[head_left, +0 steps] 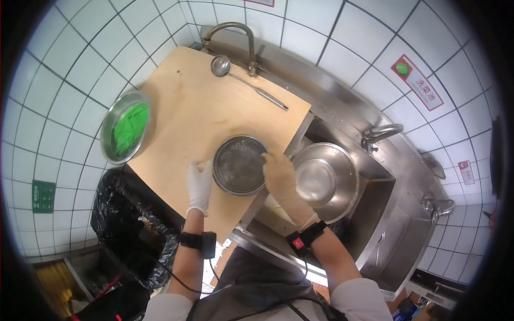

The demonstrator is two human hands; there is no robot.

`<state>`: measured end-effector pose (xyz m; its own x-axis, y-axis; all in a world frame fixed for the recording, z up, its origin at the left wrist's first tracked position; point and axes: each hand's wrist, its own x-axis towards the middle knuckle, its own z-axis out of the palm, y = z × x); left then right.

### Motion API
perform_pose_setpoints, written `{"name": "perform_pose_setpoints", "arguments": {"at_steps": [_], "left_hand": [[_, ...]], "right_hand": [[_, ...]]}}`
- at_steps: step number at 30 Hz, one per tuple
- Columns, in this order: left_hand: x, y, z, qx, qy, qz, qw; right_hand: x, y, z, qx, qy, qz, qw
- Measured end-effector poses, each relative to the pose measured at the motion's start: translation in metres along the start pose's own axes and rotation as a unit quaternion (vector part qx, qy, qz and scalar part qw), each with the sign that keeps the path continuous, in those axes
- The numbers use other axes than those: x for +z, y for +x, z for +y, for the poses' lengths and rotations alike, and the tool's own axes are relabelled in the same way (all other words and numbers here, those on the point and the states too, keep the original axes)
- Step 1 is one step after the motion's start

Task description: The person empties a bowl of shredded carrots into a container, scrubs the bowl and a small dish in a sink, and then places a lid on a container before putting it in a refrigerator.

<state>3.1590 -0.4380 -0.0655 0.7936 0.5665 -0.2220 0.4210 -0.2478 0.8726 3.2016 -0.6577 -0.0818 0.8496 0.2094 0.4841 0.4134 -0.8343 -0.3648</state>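
A round metal basin point(239, 165) with a dull, whitish-streaked grey interior rests on the wooden board point(182, 115). On its right side, the fingers of my gloved right hand point(282, 179) are closed at the rim. My left hand point(198, 185), in a white glove, is just off the basin's left rim, with thumb and fingers apart and nothing in them. A metal ladle point(249, 85) lies on the board beyond the basin.
A metal bowl point(107, 128) with green pieces stands at the board's left edge. At right, a large metal bowl point(342, 166) sits in the sink point(380, 192). Faucets point(235, 25) line the wall side. A black-bagged bin point(115, 214) stands lower left.
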Motion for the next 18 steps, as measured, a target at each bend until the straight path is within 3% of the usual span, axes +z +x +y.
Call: {"name": "perform_pose_setpoints", "arguments": {"at_steps": [2, 4, 5, 6, 7, 9, 11, 12, 14, 15, 17, 18], "left_hand": [[0.002, 0.000, -0.012, 0.002, 0.054, -0.033, 0.998], [0.006, -0.004, -0.018, -0.077, 0.118, -0.150, 0.979], [0.009, -0.007, -0.019, -0.070, 0.123, -0.162, 0.977], [0.011, -0.011, -0.021, -0.054, 0.042, -0.145, 0.987], [0.016, -0.015, -0.024, -0.040, -0.041, -0.131, 0.990], [0.017, -0.010, -0.037, -0.013, -0.045, -0.092, 0.995], [0.006, -0.022, -0.005, 0.010, 0.070, -0.046, 0.996], [0.004, -0.025, 0.003, 0.011, 0.068, -0.057, 0.996], [0.000, -0.033, 0.015, 0.062, 0.006, 0.044, 0.997], [0.003, -0.043, 0.035, 0.060, 0.004, 0.036, 0.998], [0.021, -0.074, 0.078, 0.014, -0.087, -0.044, 0.995], [0.033, -0.083, 0.077, 0.042, -0.079, -0.106, 0.990]], "right_hand": [[0.009, -0.009, -0.008, -0.129, 0.048, -0.029, 0.990], [0.021, -0.005, -0.025, -0.121, 0.123, -0.247, 0.954], [0.033, -0.001, -0.032, -0.138, 0.105, -0.192, 0.966], [0.044, 0.004, -0.038, -0.155, 0.084, -0.138, 0.975], [0.051, 0.010, -0.043, -0.113, 0.076, -0.146, 0.980], [0.047, 0.019, -0.034, -0.053, 0.050, -0.153, 0.985], [0.021, 0.031, -0.028, -0.027, 0.125, -0.327, 0.936], [0.008, 0.029, -0.020, -0.017, 0.118, -0.327, 0.938], [-0.023, 0.014, 0.003, 0.020, 0.173, -0.105, 0.979], [-0.033, -0.002, 0.020, 0.055, 0.213, -0.005, 0.976], [-0.038, -0.038, 0.058, 0.156, 0.176, -0.004, 0.972], [-0.050, -0.052, 0.070, 0.197, 0.170, -0.019, 0.965]]}}
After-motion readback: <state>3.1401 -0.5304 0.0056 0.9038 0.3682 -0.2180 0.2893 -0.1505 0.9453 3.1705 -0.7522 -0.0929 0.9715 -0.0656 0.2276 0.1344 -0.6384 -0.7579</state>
